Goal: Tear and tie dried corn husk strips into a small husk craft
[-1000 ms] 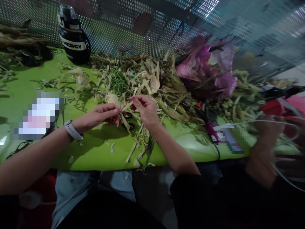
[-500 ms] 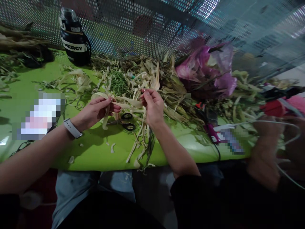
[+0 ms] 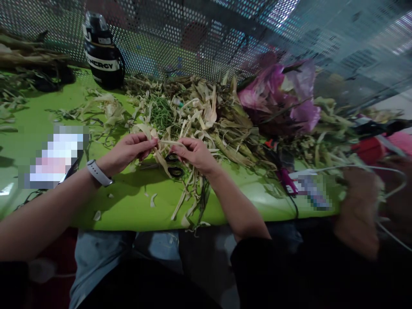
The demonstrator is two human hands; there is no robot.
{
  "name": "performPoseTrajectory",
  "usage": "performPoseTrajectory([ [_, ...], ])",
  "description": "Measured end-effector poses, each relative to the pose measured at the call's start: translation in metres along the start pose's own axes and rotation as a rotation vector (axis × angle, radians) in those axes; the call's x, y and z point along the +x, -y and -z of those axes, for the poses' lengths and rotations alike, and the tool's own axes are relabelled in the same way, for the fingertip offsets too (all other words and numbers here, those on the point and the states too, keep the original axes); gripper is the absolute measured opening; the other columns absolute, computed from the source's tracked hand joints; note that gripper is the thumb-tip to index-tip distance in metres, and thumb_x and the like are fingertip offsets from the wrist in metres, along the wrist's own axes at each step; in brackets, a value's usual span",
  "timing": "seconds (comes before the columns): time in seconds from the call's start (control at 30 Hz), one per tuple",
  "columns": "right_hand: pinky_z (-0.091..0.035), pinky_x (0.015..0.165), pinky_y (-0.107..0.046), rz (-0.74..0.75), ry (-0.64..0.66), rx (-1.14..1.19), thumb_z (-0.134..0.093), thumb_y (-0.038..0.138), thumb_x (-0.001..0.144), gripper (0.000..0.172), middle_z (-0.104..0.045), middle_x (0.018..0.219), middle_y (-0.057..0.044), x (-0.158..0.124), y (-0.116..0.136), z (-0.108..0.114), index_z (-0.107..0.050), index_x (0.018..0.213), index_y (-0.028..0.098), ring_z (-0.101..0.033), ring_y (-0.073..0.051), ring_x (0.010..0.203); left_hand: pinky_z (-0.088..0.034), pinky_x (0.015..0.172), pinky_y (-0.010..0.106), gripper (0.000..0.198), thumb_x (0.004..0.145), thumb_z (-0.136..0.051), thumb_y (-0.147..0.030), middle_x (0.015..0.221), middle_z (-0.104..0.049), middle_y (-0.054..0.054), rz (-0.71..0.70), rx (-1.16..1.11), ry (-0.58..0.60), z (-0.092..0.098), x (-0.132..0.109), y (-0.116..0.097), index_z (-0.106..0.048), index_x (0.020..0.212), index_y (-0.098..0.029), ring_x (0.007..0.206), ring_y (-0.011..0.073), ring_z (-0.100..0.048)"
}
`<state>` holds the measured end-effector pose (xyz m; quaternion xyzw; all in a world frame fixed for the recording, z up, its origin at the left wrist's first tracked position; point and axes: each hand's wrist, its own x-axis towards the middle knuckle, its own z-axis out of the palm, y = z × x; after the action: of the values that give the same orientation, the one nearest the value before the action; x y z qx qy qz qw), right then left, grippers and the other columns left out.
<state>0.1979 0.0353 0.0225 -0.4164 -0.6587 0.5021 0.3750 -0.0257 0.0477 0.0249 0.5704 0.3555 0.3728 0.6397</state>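
Pale strips of dried husk (image 3: 167, 142) stretch between my two hands, above the green table (image 3: 128, 210). My left hand (image 3: 139, 146), with a white watch band at the wrist, pinches the strips at their left part, and loose ends stick up and hang down beside it. My right hand (image 3: 189, 152) has its thumb and fingers closed on the strips a little to the right. Partly hidden below the hands lie scissors with black handles (image 3: 175, 172). Behind them, thin green strands (image 3: 161, 112) rest among a heap of dried husks (image 3: 212, 107).
A black bottle (image 3: 104, 64) stands at the back left against a perforated metal panel. At the left lies a lit phone (image 3: 54, 156). A pink plastic bag (image 3: 277, 94) sits at the back right. Another person's arm (image 3: 360, 210) and a white cable are at the right.
My right hand has moved left and down, closer to my left hand. The strip between them is shorter, and one end now hangs over the scissors.
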Motion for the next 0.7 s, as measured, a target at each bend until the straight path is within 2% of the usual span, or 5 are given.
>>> performPoseTrajectory([
  [0.17, -0.029, 0.04, -0.02, -0.006, -0.146, 0.114, -0.069, 0.056, 0.075, 0.04, -0.044, 0.045, 0.007, 0.003, -0.001, -0.002, -0.061, 0.069, 0.017, -0.035, -0.005, 0.04, -0.032, 0.045, 0.018, 0.025, 0.081, -0.069, -0.037, 0.053, -0.053, -0.002, 0.048, 0.073, 0.102, 0.003, 0.0, -0.001, -0.065, 0.073, -0.013, 0.047, 0.0055, -0.045],
  [0.33, -0.036, 0.045, -0.021, 0.014, -0.237, 0.0, -0.068, 0.055, 0.077, 0.038, -0.047, 0.05, 0.006, 0.007, -0.008, 0.0, -0.061, 0.071, 0.018, -0.043, -0.007, 0.045, -0.047, 0.061, 0.021, 0.025, 0.083, -0.067, -0.036, 0.067, -0.067, 0.004, 0.002, 0.05, 0.144, 0.004, 0.001, 0.002, -0.069, 0.077, -0.012, 0.06, 0.0096, -0.059],
  [0.43, -0.05, 0.068, -0.026, 0.116, -0.385, -0.119, -0.066, 0.049, 0.08, 0.032, -0.062, 0.076, -0.001, 0.01, -0.016, 0.002, -0.063, 0.09, 0.019, -0.059, -0.012, 0.07, -0.052, 0.074, 0.026, 0.025, 0.082, -0.068, -0.036, 0.08, -0.073, 0.008, 0.005, 0.004, 0.139, 0.002, 0.002, 0.007, -0.07, 0.085, -0.011, 0.072, 0.014, -0.066],
  [0.57, -0.044, 0.099, -0.039, 0.35, -0.674, -0.363, -0.061, 0.043, 0.085, 0.029, -0.06, 0.113, -0.008, 0.008, -0.017, 0.003, -0.06, 0.106, 0.023, -0.055, -0.02, 0.11, -0.053, 0.088, 0.033, 0.029, 0.081, -0.07, -0.035, 0.097, -0.075, 0.011, 0.011, -0.157, 0.018, -0.003, 0.002, 0.01, -0.069, 0.098, -0.012, 0.092, 0.0206, -0.07],
  [0.7, -0.048, 0.089, -0.038, 0.426, -0.589, -0.389, -0.054, 0.037, 0.09, 0.019, -0.06, 0.099, -0.006, -0.002, -0.006, -0.007, -0.062, 0.098, 0.022, -0.057, -0.019, 0.094, -0.044, 0.106, 0.037, 0.029, 0.081, -0.069, -0.024, 0.117, -0.07, 0.011, -0.063, -0.331, -0.05, -0.011, 0.001, 0.007, -0.068, 0.108, -0.014, 0.118, 0.0231, -0.061],
])
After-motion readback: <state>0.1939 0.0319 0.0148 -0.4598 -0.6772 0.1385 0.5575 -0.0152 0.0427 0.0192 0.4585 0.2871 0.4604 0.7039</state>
